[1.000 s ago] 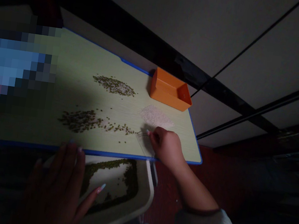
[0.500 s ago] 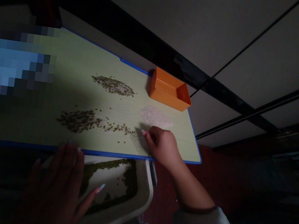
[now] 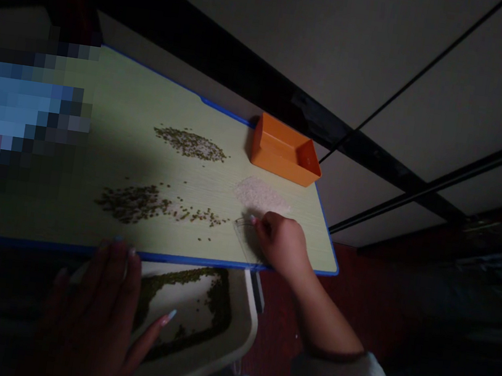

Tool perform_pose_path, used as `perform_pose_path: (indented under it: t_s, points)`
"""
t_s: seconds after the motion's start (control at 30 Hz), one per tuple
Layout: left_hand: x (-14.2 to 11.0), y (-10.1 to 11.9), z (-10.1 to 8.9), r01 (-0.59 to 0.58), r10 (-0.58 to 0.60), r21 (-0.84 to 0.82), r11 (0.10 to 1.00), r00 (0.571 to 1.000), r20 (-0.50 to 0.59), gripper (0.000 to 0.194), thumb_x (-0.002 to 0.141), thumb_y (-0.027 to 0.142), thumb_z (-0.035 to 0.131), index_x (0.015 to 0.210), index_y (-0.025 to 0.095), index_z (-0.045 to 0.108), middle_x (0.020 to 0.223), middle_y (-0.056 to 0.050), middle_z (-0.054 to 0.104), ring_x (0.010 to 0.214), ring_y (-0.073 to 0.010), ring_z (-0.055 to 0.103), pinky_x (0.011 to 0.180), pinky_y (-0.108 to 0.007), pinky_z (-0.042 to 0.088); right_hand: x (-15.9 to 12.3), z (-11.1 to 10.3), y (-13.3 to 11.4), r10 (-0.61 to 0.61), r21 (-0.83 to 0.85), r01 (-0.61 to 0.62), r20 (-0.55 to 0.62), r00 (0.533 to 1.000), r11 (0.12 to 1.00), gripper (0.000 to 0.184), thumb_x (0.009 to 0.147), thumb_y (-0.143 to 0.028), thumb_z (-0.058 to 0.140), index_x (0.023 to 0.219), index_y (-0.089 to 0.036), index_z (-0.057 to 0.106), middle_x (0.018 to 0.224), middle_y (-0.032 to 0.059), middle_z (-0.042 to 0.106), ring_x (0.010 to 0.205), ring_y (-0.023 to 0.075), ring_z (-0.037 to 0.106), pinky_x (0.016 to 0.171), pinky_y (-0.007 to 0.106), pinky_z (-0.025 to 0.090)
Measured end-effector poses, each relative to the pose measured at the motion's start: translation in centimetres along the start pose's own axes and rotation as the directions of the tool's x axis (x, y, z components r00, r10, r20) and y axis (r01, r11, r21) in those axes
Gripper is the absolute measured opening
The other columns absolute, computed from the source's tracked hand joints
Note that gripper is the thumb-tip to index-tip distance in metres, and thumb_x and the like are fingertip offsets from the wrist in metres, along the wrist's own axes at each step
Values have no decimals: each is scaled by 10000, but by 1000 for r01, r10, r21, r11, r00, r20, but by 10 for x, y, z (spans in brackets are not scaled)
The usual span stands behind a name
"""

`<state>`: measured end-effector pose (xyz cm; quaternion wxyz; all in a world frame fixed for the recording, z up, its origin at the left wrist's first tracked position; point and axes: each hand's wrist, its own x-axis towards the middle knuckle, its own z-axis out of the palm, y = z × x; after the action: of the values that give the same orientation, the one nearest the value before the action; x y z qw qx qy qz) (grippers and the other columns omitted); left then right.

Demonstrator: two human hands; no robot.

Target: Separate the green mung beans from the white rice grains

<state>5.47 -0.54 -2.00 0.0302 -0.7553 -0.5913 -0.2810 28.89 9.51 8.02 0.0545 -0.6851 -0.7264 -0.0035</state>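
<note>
My right hand (image 3: 284, 242) is closed, pinching a clear flat plastic piece (image 3: 245, 243) on the table near its front edge. To its left, a thin trail of green beans (image 3: 203, 215) leads to a larger bean pile (image 3: 130, 203) mixed with pale grains. Just beyond that hand lies a heap of whitish grains (image 3: 259, 194). A second mixed pile (image 3: 192, 144) of beans and pale grains sits farther back. My left hand (image 3: 98, 310) rests open at the front edge, fingers stretched out and thumb apart, partly covering a white tub (image 3: 250, 328) with green beans inside.
An orange rectangular box (image 3: 285, 163) stands at the far right of the pale, blue-edged table (image 3: 129, 87). Behind the table are light panels (image 3: 390, 58) with dark bands. A pixelated patch covers the left side. Dark red floor (image 3: 276, 341) shows at lower right.
My right hand has shifted a little to the right with the clear plastic piece, leaving a gap between it and the bean trail. My left hand stays in place.
</note>
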Motion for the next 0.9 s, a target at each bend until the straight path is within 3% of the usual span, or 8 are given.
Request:
perform_pose_path:
  t_s: [0.3,0.5,0.9]
  points:
    - [-1,-5,1,-34,34,31,999,999,-13,802,807,438,434,1445,121,66,1532,-222,193,1403,-407,229,1074,-698,233,-1,4,8,15,-23,-16,-15,1000,1000,379,910,-426,416,717,-177,628,637,65,654,536,119,470,525,271,168]
    - [-1,-4,4,-27,27,16,1000,999,-45,776,814,447,428,1438,111,111,1532,-215,215,1427,-358,203,1106,-650,200,5,3,9,36,-38,-37,-21,999,999,372,906,-423,420,709,-183,625,641,57,661,527,115,464,519,267,161]
    - [1,0,4,39,-43,-75,996,998,-50,835,789,613,364,1433,126,152,1519,-198,264,1425,-325,231,1135,-602,154,17,3,-22,-84,-53,85,7,996,995,366,914,-422,408,767,-190,648,720,69,703,591,145,567,520,276,192]
